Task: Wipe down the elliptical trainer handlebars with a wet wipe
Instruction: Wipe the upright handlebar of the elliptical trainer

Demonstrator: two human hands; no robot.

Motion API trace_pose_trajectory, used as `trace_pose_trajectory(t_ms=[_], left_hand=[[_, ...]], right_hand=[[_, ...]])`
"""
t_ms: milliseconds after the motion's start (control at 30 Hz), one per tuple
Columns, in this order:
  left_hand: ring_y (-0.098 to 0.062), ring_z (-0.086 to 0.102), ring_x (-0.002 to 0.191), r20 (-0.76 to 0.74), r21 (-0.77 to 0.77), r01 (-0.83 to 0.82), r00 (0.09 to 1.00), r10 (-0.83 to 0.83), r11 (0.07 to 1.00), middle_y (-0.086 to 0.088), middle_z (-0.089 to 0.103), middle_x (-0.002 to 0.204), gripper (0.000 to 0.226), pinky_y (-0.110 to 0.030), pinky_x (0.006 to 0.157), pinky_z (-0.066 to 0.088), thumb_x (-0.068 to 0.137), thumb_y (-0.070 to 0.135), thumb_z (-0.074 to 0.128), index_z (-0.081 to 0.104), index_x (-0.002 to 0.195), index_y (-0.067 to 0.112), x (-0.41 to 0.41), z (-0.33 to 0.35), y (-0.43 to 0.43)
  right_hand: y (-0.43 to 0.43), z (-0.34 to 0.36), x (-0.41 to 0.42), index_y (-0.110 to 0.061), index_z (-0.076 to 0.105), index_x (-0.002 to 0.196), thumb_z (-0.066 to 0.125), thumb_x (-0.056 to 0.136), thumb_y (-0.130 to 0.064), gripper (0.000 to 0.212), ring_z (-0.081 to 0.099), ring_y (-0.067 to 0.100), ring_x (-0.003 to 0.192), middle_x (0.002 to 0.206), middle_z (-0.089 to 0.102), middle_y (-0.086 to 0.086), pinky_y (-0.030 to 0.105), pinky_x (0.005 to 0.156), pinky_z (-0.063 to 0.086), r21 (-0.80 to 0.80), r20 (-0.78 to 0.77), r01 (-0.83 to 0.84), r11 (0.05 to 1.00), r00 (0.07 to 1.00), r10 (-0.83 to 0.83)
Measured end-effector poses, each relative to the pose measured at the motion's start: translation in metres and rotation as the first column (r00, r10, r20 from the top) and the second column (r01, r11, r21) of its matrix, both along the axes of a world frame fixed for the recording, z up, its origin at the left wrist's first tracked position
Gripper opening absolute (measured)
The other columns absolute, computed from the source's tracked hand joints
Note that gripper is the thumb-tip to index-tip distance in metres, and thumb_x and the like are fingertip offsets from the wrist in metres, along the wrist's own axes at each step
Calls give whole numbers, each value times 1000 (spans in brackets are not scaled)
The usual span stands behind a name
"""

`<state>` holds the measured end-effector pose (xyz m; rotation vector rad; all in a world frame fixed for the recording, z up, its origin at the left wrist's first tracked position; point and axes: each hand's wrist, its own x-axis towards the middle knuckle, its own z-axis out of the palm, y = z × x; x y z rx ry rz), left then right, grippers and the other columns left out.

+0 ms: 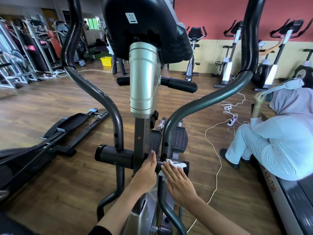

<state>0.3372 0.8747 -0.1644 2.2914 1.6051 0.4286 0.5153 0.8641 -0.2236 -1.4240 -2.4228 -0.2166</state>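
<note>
Left hand (147,170) flat, fingers straight against the black pivot bar (115,156) beside the centre post (139,129), right hand (177,182) flat too, fingers pressing a crumpled white wet wipe (177,164) onto that bar at the foot of the right handlebar (203,102), seated person (279,150) at right

Crossed-out-bin sticker (131,18) on console (162,24)

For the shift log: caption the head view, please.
Right hand presses a wipe on the black crossbar; left hand lies flat beside it.
</note>
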Motion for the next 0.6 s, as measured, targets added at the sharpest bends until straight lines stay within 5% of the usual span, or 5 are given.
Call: trace_pose_trajectory(t_ms=[133,267,367,500,600], left_hand=[[-15,-14,146,-23,56,14,1000,-13,998,-12,-17,158,70,-18,111,-14,98,3,32,-27,135,8,-1,-2,-1],[-16,-13,147,-31,60,30,999,-28,998,-11,-17,158,71,-20,114,-11,97,1,34,-25,136,8,-1,-3,-1],[-12,-17,144,-39,51,40,999,-38,998,-9,-19,157,71,-20,114,-11,97,2,33,-26,136,8,-1,-3,0],[-11,-17,143,-31,68,31,999,-29,997,-9,-18,158,69,-19,112,-14,98,2,32,-25,136,8,0,-4,0],[-19,-10,147,-55,88,33,998,-29,996,-12,-16,157,56,-21,112,-15,95,15,14,-22,137,5,-1,-6,0]], right_hand=[[-9,3,9,-7,30,146,6,103,-27,52,17,17,143,152,34,10,34,115,14,-20,-110,87,996,990,-89],[6,2,9,-3,26,142,24,97,-9,46,23,29,143,153,26,19,44,110,34,-10,-110,101,995,989,-102],[11,12,6,-15,18,150,25,98,-24,52,17,29,145,158,15,12,42,117,21,-72,-100,116,991,987,-123],[12,12,2,-2,36,137,81,58,3,90,30,40,136,142,38,24,48,111,33,-80,-132,177,981,974,-186],[1,-6,0,-3,23,146,66,72,-3,85,42,32,133,143,44,16,42,112,15,9,-111,164,986,980,-162]])
